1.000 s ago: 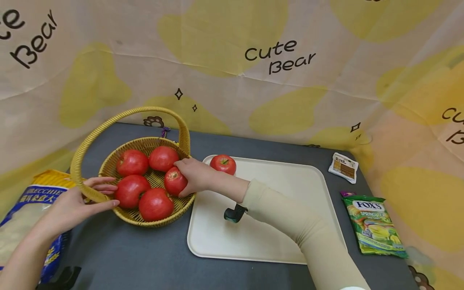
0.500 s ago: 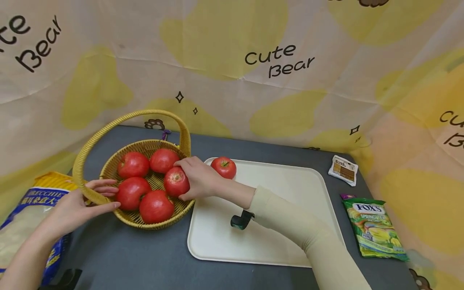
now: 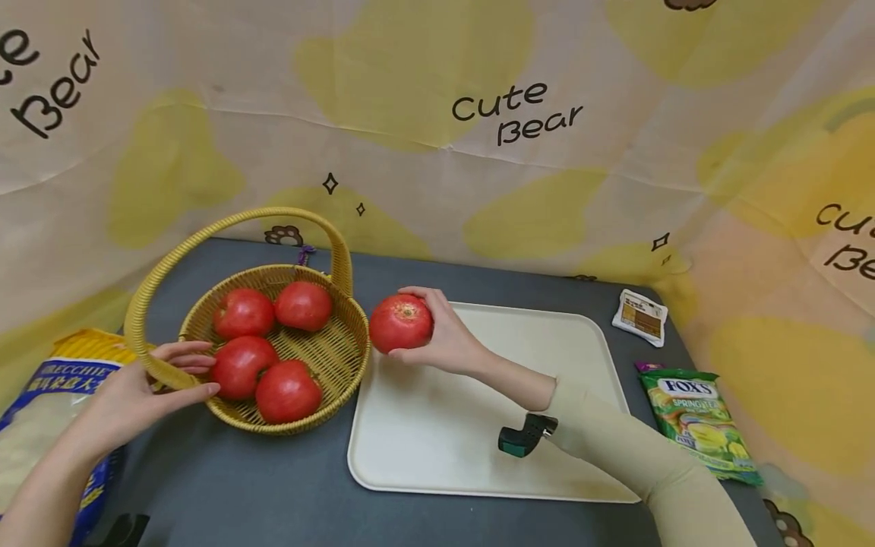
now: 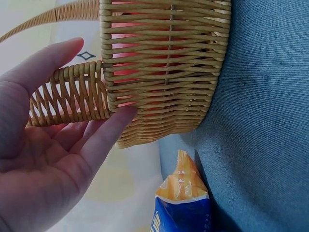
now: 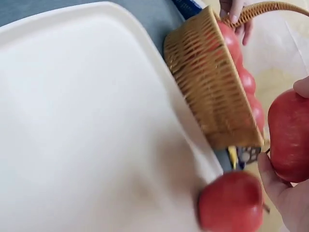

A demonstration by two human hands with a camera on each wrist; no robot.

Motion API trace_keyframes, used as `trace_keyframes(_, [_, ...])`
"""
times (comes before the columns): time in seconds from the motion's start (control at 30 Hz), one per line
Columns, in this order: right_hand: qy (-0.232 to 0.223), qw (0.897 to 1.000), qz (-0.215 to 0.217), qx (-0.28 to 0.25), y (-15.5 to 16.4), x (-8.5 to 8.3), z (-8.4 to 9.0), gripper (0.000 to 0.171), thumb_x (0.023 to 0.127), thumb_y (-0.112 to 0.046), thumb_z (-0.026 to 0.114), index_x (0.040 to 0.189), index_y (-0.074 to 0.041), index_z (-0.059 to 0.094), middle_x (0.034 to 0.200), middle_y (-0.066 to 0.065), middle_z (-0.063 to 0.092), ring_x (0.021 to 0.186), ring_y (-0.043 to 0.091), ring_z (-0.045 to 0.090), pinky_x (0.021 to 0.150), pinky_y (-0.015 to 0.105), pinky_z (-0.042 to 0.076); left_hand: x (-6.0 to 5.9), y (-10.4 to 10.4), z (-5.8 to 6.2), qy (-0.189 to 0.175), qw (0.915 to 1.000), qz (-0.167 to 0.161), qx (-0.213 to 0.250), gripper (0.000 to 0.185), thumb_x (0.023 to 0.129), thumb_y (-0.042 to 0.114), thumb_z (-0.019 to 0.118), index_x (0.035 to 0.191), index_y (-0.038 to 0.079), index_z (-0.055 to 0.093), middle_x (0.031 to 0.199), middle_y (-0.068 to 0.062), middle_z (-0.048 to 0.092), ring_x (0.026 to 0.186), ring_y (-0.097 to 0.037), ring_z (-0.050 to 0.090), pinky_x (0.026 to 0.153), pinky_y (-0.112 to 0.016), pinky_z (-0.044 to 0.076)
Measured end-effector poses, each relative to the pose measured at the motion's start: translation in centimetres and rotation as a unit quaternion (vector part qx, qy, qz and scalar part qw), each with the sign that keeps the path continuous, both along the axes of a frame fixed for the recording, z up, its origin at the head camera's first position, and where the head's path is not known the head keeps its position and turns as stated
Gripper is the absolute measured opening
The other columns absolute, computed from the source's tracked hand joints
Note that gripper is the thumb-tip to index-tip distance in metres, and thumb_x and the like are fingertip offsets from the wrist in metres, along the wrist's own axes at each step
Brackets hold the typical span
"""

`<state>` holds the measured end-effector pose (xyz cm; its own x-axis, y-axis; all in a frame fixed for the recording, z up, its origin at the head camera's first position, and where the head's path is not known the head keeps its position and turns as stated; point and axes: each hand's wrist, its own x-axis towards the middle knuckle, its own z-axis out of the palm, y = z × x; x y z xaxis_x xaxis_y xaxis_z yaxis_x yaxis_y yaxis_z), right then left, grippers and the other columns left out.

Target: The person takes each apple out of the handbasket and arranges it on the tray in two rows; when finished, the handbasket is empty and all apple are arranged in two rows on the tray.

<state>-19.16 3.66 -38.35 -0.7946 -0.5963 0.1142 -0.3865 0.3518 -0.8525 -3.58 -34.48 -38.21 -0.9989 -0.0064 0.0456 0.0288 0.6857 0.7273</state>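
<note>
My right hand point(image 3: 447, 334) grips a red apple point(image 3: 399, 323), held above the left back part of the white tray point(image 3: 472, 441), just right of the basket. Another apple point(image 5: 231, 203) lies on the tray in the right wrist view; in the head view the held apple and hand hide it. The woven basket point(image 3: 335, 380) holds several red apples point(image 3: 287, 391) at its left and back, with bare weave on its right. My left hand point(image 3: 130, 395) holds the foot of the basket's handle point(image 4: 70, 94), thumb on one side and fingers on the other.
A blue and yellow pasta bag point(image 3: 68, 395) lies left of the basket. At the right table edge are a green FOX'S candy bag point(image 3: 700, 422) and a small white and brown packet point(image 3: 640, 317). A printed cloth hangs behind the table.
The right hand has lifted an apple from the basket's right side and carried it rightward over the tray. My left hand stays at the handle.
</note>
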Motion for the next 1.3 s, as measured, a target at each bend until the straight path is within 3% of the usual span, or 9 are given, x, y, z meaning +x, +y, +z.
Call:
trace_keyframes(0.27, [-0.022,0.996,-0.075,0.04,7.0,-1.1,-1.8,0.083,0.069,-0.024,0.087,0.138,-0.019,0.039,0.132,0.001,0.048,0.119,0.022,0.05,0.084,0.039,0.055,-0.1,0.1,-0.3,0.014,0.9999,0.005,0.002,0.056,0.084,0.02,0.078,0.132,0.003,0.053,0.107,0.02,0.063,0.092,0.014,0.057,0.075,-0.005,0.039])
trace_keyframes(0.43, [0.008,0.987,-0.113,0.114,10.0,-2.4,-2.6,0.082,0.068,-0.031,0.087,0.135,-0.014,0.043,0.13,0.006,0.05,0.116,0.026,0.052,0.085,0.043,0.054,0.0,-0.1,-0.6,0.023,0.9997,0.002,0.009,0.055,0.084,0.017,0.078,0.13,0.002,0.053,0.105,0.022,0.063,0.092,0.011,0.059,0.075,-0.005,0.04])
trace_keyframes(0.57, [0.034,0.979,-0.118,0.163,11.3,-3.4,-2.7,0.08,0.067,-0.035,0.087,0.132,-0.012,0.047,0.128,0.008,0.05,0.114,0.028,0.052,0.084,0.045,0.054,0.0,-0.1,-0.8,0.031,0.9994,-0.002,0.017,0.053,0.083,0.014,0.078,0.128,0.0,0.054,0.105,0.022,0.063,0.091,0.009,0.06,0.076,-0.005,0.041])
trace_keyframes(0.93, [0.08,0.954,-0.096,0.271,10.8,-4.6,-1.5,0.091,0.064,-0.031,0.089,0.136,-0.005,0.039,0.124,0.014,0.049,0.115,0.033,0.048,0.082,0.047,0.054,-0.1,0.2,-0.9,0.034,0.9991,-0.002,0.027,0.052,0.084,0.012,0.078,0.127,-0.002,0.054,0.104,0.02,0.064,0.09,0.006,0.061,0.075,-0.005,0.042])
trace_keyframes(1.13, [0.133,0.936,-0.069,0.32,9.3,-5.1,-0.9,0.079,0.064,-0.037,0.089,0.125,-0.007,0.048,0.117,0.012,0.055,0.111,0.031,0.047,0.081,0.045,0.053,-0.1,0.3,-0.9,0.036,0.9988,0.0,0.033,0.051,0.084,0.012,0.078,0.126,-0.003,0.054,0.105,0.02,0.065,0.092,0.008,0.06,0.076,-0.006,0.042])
trace_keyframes(1.2, [0.135,0.935,-0.071,0.32,9.0,-5.3,-1.1,0.079,0.064,-0.041,0.088,0.125,-0.008,0.05,0.119,0.011,0.055,0.112,0.03,0.046,0.082,0.045,0.053,-0.1,0.3,-0.8,0.032,0.999,0.001,0.032,0.051,0.084,0.012,0.077,0.127,-0.002,0.054,0.105,0.02,0.064,0.093,0.01,0.059,0.076,-0.005,0.042])
trace_keyframes(1.3, [0.115,0.942,-0.079,0.305,8.7,-5.6,-1.6,0.085,0.064,-0.044,0.088,0.13,-0.008,0.05,0.123,0.01,0.055,0.115,0.029,0.043,0.082,0.046,0.053,-0.2,0.3,-0.8,0.027,0.9992,0.004,0.029,0.052,0.085,0.014,0.077,0.128,-0.002,0.053,0.105,0.019,0.064,0.094,0.011,0.057,0.075,-0.006,0.042])
